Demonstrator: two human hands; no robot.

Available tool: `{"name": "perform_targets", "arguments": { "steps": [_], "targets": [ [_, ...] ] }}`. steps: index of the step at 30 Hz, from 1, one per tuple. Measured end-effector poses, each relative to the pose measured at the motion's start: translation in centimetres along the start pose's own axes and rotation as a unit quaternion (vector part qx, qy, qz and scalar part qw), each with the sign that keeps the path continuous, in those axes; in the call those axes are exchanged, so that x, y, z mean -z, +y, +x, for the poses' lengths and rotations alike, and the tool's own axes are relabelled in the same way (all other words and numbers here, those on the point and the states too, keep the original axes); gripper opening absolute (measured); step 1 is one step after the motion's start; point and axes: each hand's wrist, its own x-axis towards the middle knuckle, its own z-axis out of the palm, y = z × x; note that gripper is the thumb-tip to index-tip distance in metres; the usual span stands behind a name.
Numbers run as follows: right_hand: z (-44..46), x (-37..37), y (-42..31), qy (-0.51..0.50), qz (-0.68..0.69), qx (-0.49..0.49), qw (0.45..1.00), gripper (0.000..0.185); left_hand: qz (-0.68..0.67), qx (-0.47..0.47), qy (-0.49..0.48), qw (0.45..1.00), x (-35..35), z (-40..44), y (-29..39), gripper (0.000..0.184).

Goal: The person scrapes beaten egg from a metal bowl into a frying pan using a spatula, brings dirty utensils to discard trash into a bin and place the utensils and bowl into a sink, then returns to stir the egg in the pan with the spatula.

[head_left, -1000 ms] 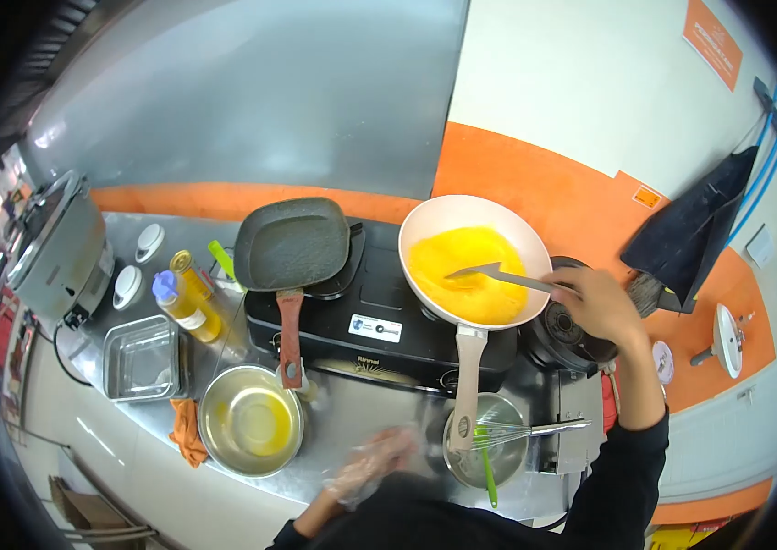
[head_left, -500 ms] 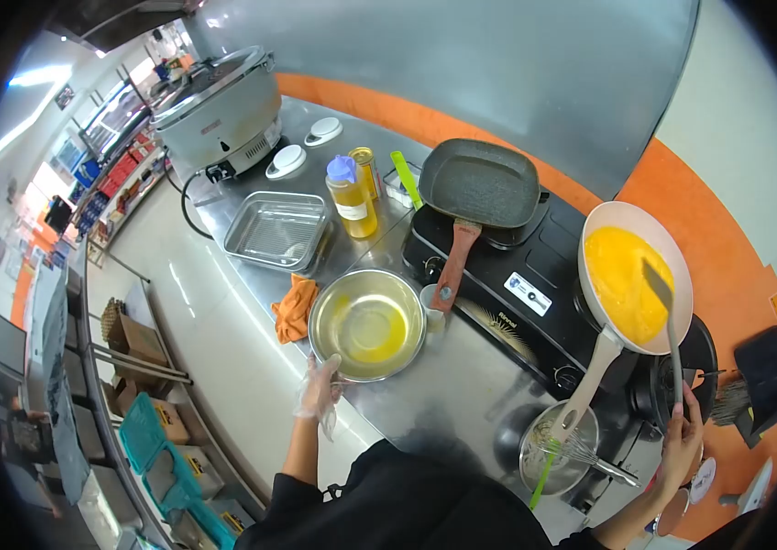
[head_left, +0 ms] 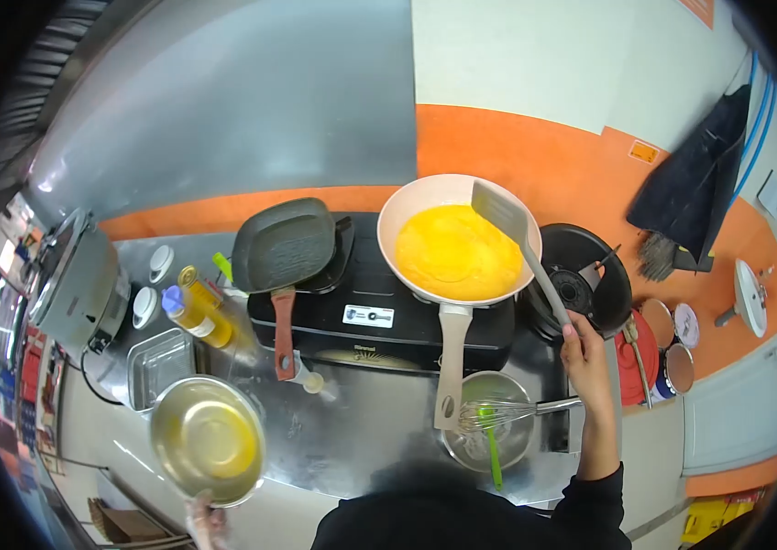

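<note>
With gloved fingers closed on its near rim, my left hand (head_left: pixel 207 522) holds a steel bowl (head_left: pixel 171 440) streaked inside with yellow liquid. My right hand (head_left: pixel 587 362) grips the handle of a grey spatula (head_left: pixel 500 215), whose blade is over the upper right part of a pale frying pan (head_left: pixel 396 203). Yellow beaten egg (head_left: pixel 455 249) covers much of the pan's floor. The pan sits on the right side of a black gas stove (head_left: pixel 402 346), handle toward me. Below it, a whisk (head_left: pixel 498 417) and a green utensil (head_left: pixel 494 458) rest in another bowl (head_left: pixel 462 449).
A square grill pan (head_left: pixel 286 247) is on the stove's left side. Further left are an oil bottle (head_left: pixel 200 321), a can (head_left: pixel 198 284), a glass dish (head_left: pixel 157 362) and a rice cooker (head_left: pixel 81 284). Right of the stove is a black pan (head_left: pixel 604 307).
The view has swung right. My left hand has carried the steel bowl leftward, away from the stove. The spatula blade has shifted from the egg toward the pan's far right rim.
</note>
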Motion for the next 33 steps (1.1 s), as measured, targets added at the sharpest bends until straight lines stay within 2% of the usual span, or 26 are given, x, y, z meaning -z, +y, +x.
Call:
{"name": "perform_targets", "arguments": {
  "steps": [1, 2, 4, 5, 6, 9, 10, 11, 12, 14, 15, 16, 18, 20, 22, 23, 25, 28, 30, 32, 33],
  "targets": [
    [0.0, 0.3, -0.1, -0.009, -0.005, 0.009, 1.0, 0.024, 0.116, -0.005, -0.08, 0.99, 2.1, 1.8, 2.3, 0.023],
    [0.2, 0.6, 0.0, -0.006, -0.005, 0.006, 1.0, 0.024, 0.074, -0.03, -0.072, 0.994, 2.0, 1.8, 4.2, 0.021],
    [0.3, 1.0, 0.4, -0.01, -0.109, 0.04, 0.993, 0.023, -0.042, -0.103, -0.012, 0.994, -4.2, -1.8, 10.1, 0.018],
    [0.3, 1.1, 0.4, 0.001, -0.11, 0.033, 0.993, 0.023, 0.029, -0.004, -0.105, 0.994, -0.6, 1.6, 11.5, 0.046],
    [0.5, 0.8, 0.5, 0.004, -0.108, 0.035, 0.994, 0.023, 0.008, -0.044, -0.121, 0.992, -0.9, 3.3, 12.0, 0.042],
    [1.0, 1.2, 0.0, 0.034, -0.1, 0.08, 0.991, 0.027, -0.028, -0.093, -0.14, 0.985, -6.3, 6.4, 14.7, 0.014],
    [1.4, 1.9, -0.4, 0.016, -0.13, 0.071, 0.989, 0.029, 0.003, -0.061, -0.106, 0.992, -11.5, 3.9, 17.6, 0.015],
    [1.7, 2.3, -0.6, 0.0, -0.157, 0.064, 0.985, 0.031, -0.001, -0.056, -0.153, 0.987, -16.1, 1.6, 19.9, 0.015],
    [1.9, 2.5, -0.9, 0.0, -0.156, 0.072, 0.985, 0.031, 0.002, -0.109, -0.259, 0.96, -18.8, 2.6, 20.3, 0.016],
    [2.3, 3.1, -2.3, -0.009, -0.03, 0.038, 0.999, 0.033, 0.05, -0.121, -0.32, 0.938, -26.1, 2.4, 21.3, 0.029],
    [1.9, 3.3, -4.9, -0.007, -0.009, 0.025, 1.0, 0.034, 0.059, -0.059, -0.409, 0.909, -28.7, 5.6, 21.0, 0.041],
    [1.9, 3.8, -6.2, -0.005, -0.009, 0.032, 0.999, 0.034, 0.073, -0.148, -0.388, 0.907, -32.4, 1.0, 22.0, 0.051],
    [2.2, 4.6, -7.8, -0.014, 0.087, 0.002, 0.996, 0.036, 0.06, -0.173, -0.478, 0.859, -37.6, 0.9, 21.4, 0.056],
    [2.8, 4.7, -9.0, 0.002, 0.087, 0.022, 0.996, 0.037, 0.061, -0.18, -0.506, 0.841, -41.9, 0.6, 20.6, 0.063],
    [3.8, 4.4, -10.2, -0.038, 0.053, 0.041, 0.997, 0.037, 0.1, -0.237, -0.529, 0.809, -45.9, 0.5, 19.7, 0.071],
    [4.7, 4.0, -9.9, -0.052, 0.059, 0.049, 0.996, 0.036, 0.099, -0.241, -0.536, 0.803, -47.2, -0.5, 19.9, 0.071],
    [5.8, 2.8, -10.1, -0.05, 0.083, 0.027, 0.995, 0.034, 0.095, -0.235, -0.566, 0.785, -49.5, -2.3, 20.4, 0.084],
    [7.8, 1.9, -8.9, -0.036, 0.076, 0.024, 0.996, 0.032, 0.129, -0.29, -0.578, 0.752, -51.0, -3.7, 21.2, 0.088],
    [8.8, 1.6, -8.6, 0.013, 0.06, 0.028, 0.998, 0.031, 0.127, -0.316, -0.585, 0.736, -51.0, -4.2, 21.9, 0.087],
    [8.6, 1.1, -9.6, 0.014, 0.061, 0.053, 0.997, 0.03, 0.199, -0.32, -0.628, 0.681, -51.3, -4.1, 23.0, 0.087],
    [8.4, 0.8, -10.3, 0.03, -0.015, 0.109, 0.993, 0.029, 0.201, -0.321, -0.625, 0.682, -51.4, -4.2, 23.4, 0.087]
  ]
}}
